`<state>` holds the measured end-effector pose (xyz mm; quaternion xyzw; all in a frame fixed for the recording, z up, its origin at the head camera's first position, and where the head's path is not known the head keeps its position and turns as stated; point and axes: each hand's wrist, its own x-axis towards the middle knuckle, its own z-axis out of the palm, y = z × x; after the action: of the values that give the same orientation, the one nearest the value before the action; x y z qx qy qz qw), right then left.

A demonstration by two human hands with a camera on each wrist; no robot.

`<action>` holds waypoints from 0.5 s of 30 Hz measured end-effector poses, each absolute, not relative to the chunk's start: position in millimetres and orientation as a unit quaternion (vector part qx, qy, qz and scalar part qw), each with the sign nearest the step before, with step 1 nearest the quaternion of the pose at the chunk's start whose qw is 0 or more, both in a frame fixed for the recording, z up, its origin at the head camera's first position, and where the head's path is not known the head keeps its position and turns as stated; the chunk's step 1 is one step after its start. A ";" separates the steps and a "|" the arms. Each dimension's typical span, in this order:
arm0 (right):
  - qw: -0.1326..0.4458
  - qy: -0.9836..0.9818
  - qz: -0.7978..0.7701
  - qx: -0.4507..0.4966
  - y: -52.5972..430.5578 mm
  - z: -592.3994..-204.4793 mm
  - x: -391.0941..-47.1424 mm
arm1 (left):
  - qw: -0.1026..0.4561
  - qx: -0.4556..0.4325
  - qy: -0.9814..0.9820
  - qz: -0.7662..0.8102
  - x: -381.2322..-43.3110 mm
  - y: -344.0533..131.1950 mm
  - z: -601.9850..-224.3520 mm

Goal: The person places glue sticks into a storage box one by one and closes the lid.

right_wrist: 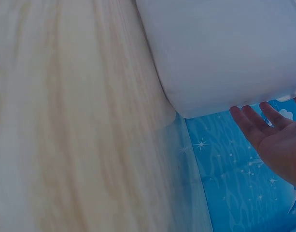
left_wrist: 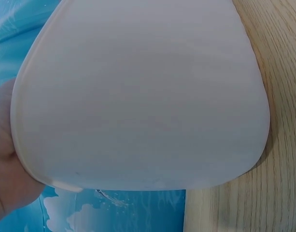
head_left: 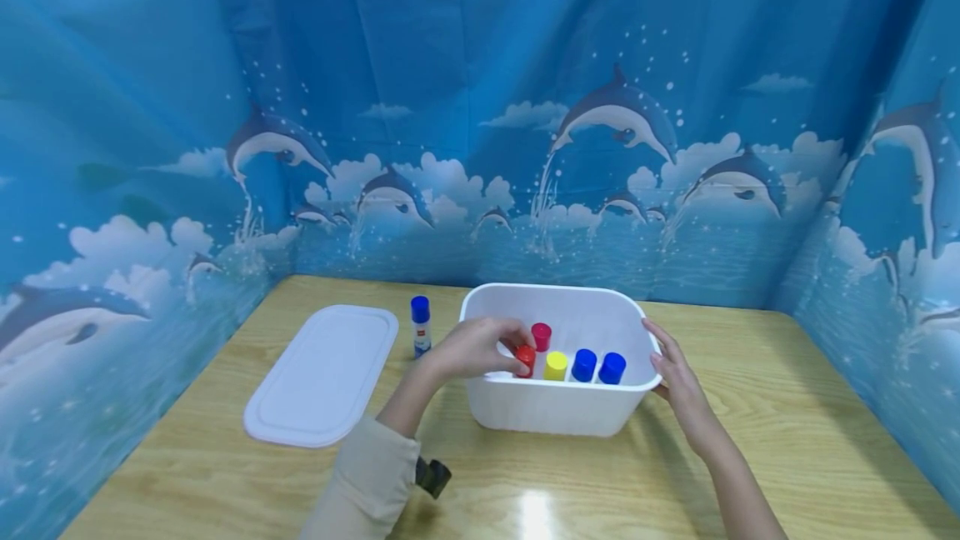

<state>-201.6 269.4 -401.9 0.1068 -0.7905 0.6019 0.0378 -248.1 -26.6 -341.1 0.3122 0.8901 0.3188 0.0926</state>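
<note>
On a wood-grained table (head_left: 187, 482), pinching a red cylinder (head_left: 527, 364) inside a white bin (head_left: 547, 408) with the left hand (head_left: 480, 346) and holding its rim with the right hand (head_left: 682, 386), apparently placing it, then likely needing a gentle release.

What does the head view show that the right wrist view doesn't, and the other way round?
Only the head view: the left hand pinching a red cylinder inside the bin; another red cylinder, a yellow one and two blue ones in there; and, outside it, a blue-capped tube and a white lid.

Only the right wrist view: a close look at the right hand with its fingers fanned apart, tips at the bin's edge.

Both: the right hand, the bin's outside, the wooden table and the blue curtain.
</note>
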 end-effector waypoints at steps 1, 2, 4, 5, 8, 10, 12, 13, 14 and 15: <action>0.037 -0.790 0.603 0.107 269.5 -401.9 -201.4 | 0.092 0.313 0.890 0.318 -248.2 -26.6 -341.2; 0.037 -0.790 0.603 0.107 269.5 -401.9 -201.3 | 0.090 0.313 0.890 0.318 -248.0 -26.6 -341.3; 0.037 -0.789 0.603 0.107 269.6 -401.9 -201.4 | 0.089 0.310 0.892 0.317 -247.7 -26.6 -341.3; 0.037 -0.789 0.604 0.108 269.6 -402.0 -201.5 | 0.089 0.308 0.892 0.319 -247.4 -26.5 -341.3; 0.037 -0.788 0.604 0.108 269.6 -402.1 -201.8 | 0.089 0.301 0.893 0.323 -246.6 -26.7 -341.4; 0.038 -0.788 0.605 0.109 269.7 -402.3 -202.0 | 0.088 0.299 0.892 0.328 -246.1 -27.0 -341.4; 0.038 -0.787 0.606 0.109 269.7 -402.5 -202.1 | 0.085 0.299 0.890 0.333 -245.7 -27.4 -341.2; 0.038 -0.787 0.606 0.108 269.7 -402.6 -202.1 | 0.084 0.299 0.889 0.335 -245.4 -27.6 -341.2; 0.038 -0.787 0.607 0.109 269.7 -402.6 -202.2 | 0.083 0.300 0.888 0.337 -245.2 -27.7 -341.2; 0.038 -0.787 0.607 0.109 269.8 -402.6 -202.2 | 0.082 0.301 0.888 0.339 -245.0 -27.9 -341.2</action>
<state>-202.2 269.8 -402.6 0.1086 -0.7865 0.6067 0.0378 -245.0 -27.9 -341.2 0.3008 0.8876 0.3389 0.0821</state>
